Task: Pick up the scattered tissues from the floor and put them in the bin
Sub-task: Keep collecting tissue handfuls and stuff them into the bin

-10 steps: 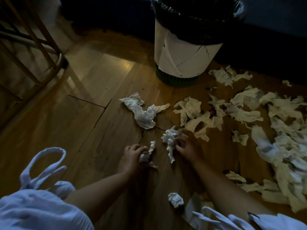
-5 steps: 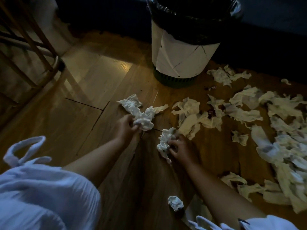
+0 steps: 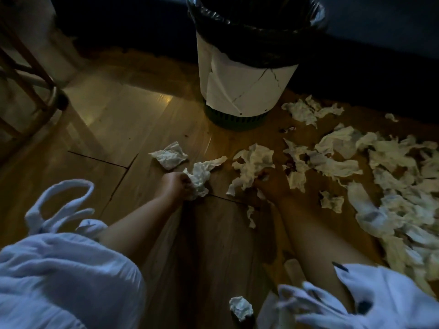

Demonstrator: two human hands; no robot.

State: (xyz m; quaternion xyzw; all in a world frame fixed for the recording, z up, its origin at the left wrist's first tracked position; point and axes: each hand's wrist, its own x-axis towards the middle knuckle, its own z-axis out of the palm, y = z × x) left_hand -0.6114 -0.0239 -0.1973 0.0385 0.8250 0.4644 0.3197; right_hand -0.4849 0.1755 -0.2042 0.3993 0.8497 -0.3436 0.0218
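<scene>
Crumpled white tissues lie all over the wooden floor, thickest in a heap (image 3: 399,200) at the right. My left hand (image 3: 175,185) is closed on a bunched tissue (image 3: 199,176) near the floor's middle. A flat crumpled tissue (image 3: 169,155) lies just beyond it. My right hand (image 3: 268,188) sits in shadow, its fingers closed on a larger tissue (image 3: 251,167), with a strip (image 3: 250,216) hanging below it. The bin (image 3: 244,74), white-sided with a black liner and a green base, stands upright at the top centre, beyond both hands.
A small balled tissue (image 3: 241,307) lies near my knees at the bottom. Wooden chair legs (image 3: 31,74) stand at the far left. A dark wall base runs behind the bin. My white sleeves fill the lower corners.
My left hand reached forward and took hold of the bunched tissue, splitting it from the flat one. My right hand moved forward and right onto the larger tissue, still holding a strip.
</scene>
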